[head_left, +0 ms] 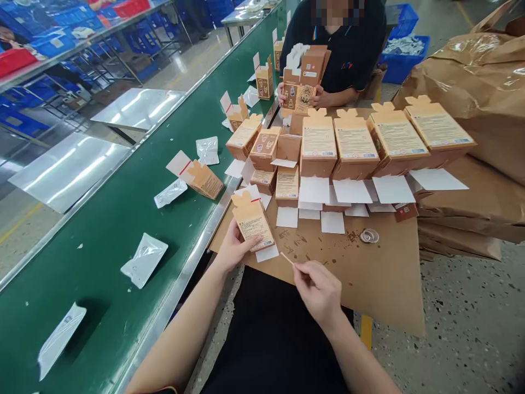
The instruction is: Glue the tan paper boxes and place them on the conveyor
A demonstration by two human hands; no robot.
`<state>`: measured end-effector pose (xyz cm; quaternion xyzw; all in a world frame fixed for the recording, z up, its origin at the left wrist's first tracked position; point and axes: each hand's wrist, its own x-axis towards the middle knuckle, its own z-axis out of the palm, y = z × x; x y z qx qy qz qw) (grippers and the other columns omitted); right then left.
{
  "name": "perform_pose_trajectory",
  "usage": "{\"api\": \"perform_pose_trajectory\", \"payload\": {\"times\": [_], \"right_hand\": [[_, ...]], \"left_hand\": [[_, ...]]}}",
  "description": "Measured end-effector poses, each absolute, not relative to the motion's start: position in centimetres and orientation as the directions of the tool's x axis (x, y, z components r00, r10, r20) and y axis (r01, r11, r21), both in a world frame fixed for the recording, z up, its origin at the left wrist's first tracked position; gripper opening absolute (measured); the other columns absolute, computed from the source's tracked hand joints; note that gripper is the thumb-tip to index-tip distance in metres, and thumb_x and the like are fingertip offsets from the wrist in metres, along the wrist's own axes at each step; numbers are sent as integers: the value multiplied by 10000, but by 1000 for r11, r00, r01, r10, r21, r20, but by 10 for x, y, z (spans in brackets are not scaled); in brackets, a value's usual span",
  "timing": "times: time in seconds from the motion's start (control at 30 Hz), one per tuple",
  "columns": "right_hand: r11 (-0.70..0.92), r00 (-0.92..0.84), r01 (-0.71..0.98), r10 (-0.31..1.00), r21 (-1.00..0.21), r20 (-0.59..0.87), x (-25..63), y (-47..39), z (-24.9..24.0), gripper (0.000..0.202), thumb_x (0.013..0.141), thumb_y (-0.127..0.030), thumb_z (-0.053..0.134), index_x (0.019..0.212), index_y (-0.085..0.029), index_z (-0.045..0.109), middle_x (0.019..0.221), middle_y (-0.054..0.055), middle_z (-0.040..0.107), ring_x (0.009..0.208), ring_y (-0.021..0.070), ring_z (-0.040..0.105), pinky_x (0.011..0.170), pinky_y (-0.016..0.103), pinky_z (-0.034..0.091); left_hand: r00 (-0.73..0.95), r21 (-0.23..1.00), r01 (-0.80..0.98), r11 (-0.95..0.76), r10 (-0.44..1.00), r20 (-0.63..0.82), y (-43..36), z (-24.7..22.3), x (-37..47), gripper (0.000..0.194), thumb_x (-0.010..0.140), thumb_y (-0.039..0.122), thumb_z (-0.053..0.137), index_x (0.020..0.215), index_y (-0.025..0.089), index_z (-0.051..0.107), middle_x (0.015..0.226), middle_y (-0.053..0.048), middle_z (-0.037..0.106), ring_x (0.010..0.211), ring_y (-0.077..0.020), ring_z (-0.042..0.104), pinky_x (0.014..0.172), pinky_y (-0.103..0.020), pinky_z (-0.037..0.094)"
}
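Observation:
My left hand (235, 247) grips a tan printed carton (253, 221) by its side, its top flaps up and a white flap sticking out at the lower end. A thin pale stick (287, 258) is pinched in my right hand (319, 289), its tip pointing at the carton's lower end, just apart from it. Past the carton, several printed cartons (318, 137) stand in rows on a brown cardboard sheet (385, 279), white flaps hanging toward me. A small clear plastic cup (369, 236) sits on the sheet near dark brown stains.
On my left runs a green conveyor belt (102, 334) with silver pouches (144, 260) and open cartons (200, 178). A co-worker (340, 54) opposite holds a larger carton (298, 94). Big brown paper bags (471, 82) are piled at the right. Blue bins (406, 57) stand behind.

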<state>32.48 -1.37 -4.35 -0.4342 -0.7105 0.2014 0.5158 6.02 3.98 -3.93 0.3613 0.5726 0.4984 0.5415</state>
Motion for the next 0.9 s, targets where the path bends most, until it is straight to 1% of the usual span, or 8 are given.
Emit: {"api": "perform_pose_trajectory", "payload": {"times": [0.1, 0.2, 0.37, 0.47, 0.53, 0.63, 0.73, 0.9], "right_hand": [[586, -190, 404, 804, -702, 563, 300, -14, -58, 258, 1114, -45, 658, 953, -205, 780, 737, -13, 659, 603, 121, 612, 583, 238, 531], [602, -236, 416, 795, -682, 558, 294, -14, -65, 302, 1110, -22, 640, 903, -211, 751, 714, -25, 608, 588, 118, 558, 583, 247, 495], [617, -266, 433, 784, -657, 561, 295, -14, -64, 317, 1118, -23, 626, 887, -213, 730, 729, -18, 596, 600, 117, 547, 573, 251, 483], [629, -260, 435, 773, -645, 579, 299, -15, -60, 308, 1112, -14, 626, 910, -217, 739, 725, -22, 599, 585, 116, 549, 562, 253, 493], [630, -223, 438, 768, -642, 601, 306, -18, -56, 265, 1100, -1, 649, 999, -214, 771, 749, -16, 629, 599, 122, 582, 571, 253, 520], [619, -160, 429, 769, -658, 619, 322, -27, -50, 256, 1077, 19, 701, 1116, -223, 777, 764, -23, 631, 612, 129, 598, 582, 256, 547], [603, -134, 416, 781, -681, 610, 338, -40, -45, 276, 1065, 37, 724, 1146, -223, 764, 757, -33, 609, 604, 125, 581, 579, 252, 548], [570, -80, 412, 800, -711, 595, 348, -57, -45, 287, 1043, 52, 750, 1148, -213, 776, 777, -18, 641, 613, 124, 592, 581, 250, 549]], "left_hand": [[-162, 968, -104, 230, 956, -244, 37, -37, 64, 922, 704, 507, 1128, 1452, 252, 653, 1487, -168, 827, 1381, -417, 807, 1203, -602, 664], [-199, 972, -109, 207, 954, -225, 34, -35, 70, 913, 694, 506, 1128, 1429, 260, 647, 1495, -164, 820, 1391, -406, 801, 1201, -584, 667], [-234, 972, -114, 208, 945, -229, 30, -33, 74, 883, 677, 502, 1132, 1373, 279, 637, 1417, -129, 841, 1345, -386, 819, 1183, -569, 678], [-241, 976, -80, 204, 946, -218, 26, -35, 72, 918, 671, 479, 1135, 1404, 293, 614, 1425, -120, 830, 1349, -376, 814, 1178, -549, 680], [-240, 981, -26, 195, 951, -195, 22, -37, 71, 944, 659, 476, 1139, 1417, 292, 608, 1421, -122, 824, 1358, -378, 809, 1173, -549, 680], [-229, 980, 93, 174, 962, -149, 14, -44, 72, 939, 647, 512, 1135, 1400, 254, 636, 1371, -148, 830, 1355, -410, 807, 1166, -587, 674], [-221, 961, 225, 159, 969, -109, 2, -55, 77, 835, 694, 539, 1102, 1356, 237, 690, 1324, -172, 845, 1313, -434, 823, 1130, -611, 684], [-246, 911, 383, 151, 968, -57, -11, -70, 86, 688, 769, 530, 1013, 1339, 279, 721, 1265, -133, 867, 1209, -393, 851, 1095, -598, 695]]}}
